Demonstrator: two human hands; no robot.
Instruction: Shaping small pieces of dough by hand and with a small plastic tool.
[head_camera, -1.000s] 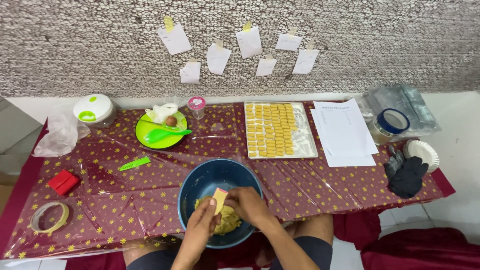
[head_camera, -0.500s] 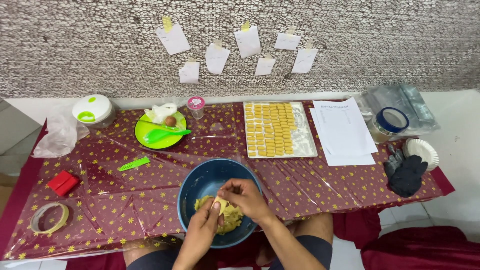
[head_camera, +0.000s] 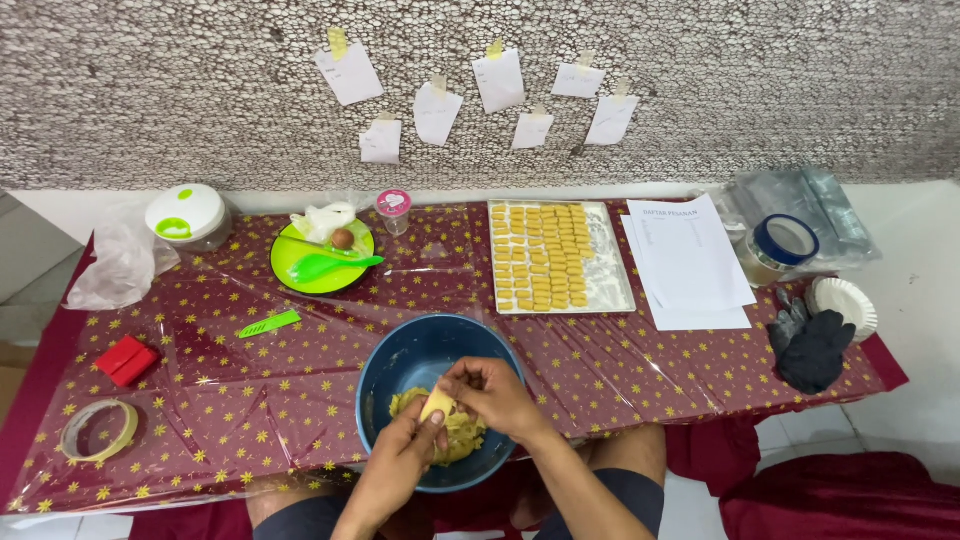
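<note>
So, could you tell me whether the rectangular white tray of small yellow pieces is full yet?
Nearly full. The rectangular white tray holds rows of small yellow pieces across most of it; its right strip is bare.

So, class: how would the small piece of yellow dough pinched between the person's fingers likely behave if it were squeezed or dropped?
The dough piece probably dents easily: both hands pinch it. It looks light, and likely sticky, like the lump in the blue bowl.

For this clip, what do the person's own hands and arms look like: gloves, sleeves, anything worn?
Both the left hand and the right hand are bare, with no gloves, and no rings or watch can be made out. The forearms are bare as far as the frame shows, with no sleeves in view. Dark shorts cover the thighs.
</note>
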